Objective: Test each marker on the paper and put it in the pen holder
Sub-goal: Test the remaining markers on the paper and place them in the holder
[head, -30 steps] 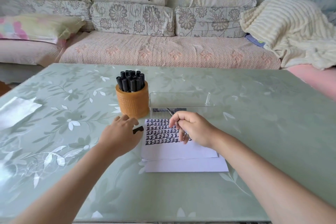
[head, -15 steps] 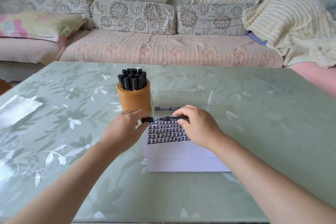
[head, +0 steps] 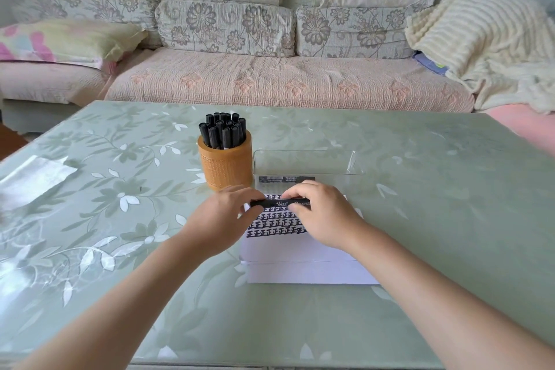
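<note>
Both hands are holding a black marker (head: pixel 280 203) level just above the paper (head: pixel 300 252): the left hand (head: pixel 223 219) fingers are pinching the cap end, the right hand (head: pixel 322 213) gripping the barrel, apparently capping it for the pen holder (head: pixel 225 164) just beyond.

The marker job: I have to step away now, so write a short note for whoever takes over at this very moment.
Hands: left hand and right hand both grip one black marker, held level above the paper.
Things: the orange pen holder stands behind the left hand, packed with capped black markers. A clear tray sits behind the paper; its contents are hard to make out.
Done: the paper carries several rows of black test marks.
Left: put the held marker into the pen holder, after checking its cap is on, which I cannot tell.
</note>
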